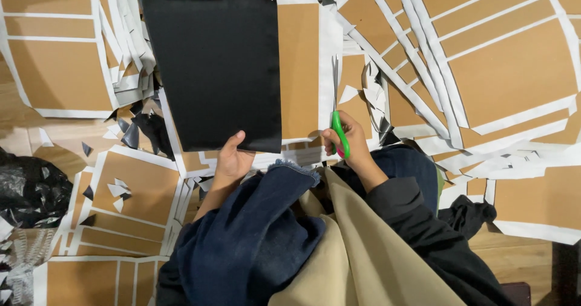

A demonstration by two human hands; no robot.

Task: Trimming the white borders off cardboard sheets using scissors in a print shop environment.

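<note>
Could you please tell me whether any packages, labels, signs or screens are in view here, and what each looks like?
None show: only a black sheet held by the left hand, green-handled scissors in the right hand, brown card pieces with white borders, and a black plastic bag at left.

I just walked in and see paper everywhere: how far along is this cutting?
Many offcuts and cut brown sheets already lie on the floor, so plenty looks cut. In hand: the left hand holds the black sheet, and the right hand works green-handled scissors up the brown sheet beside it. That cut has only begun, so most of its length remains.
</note>
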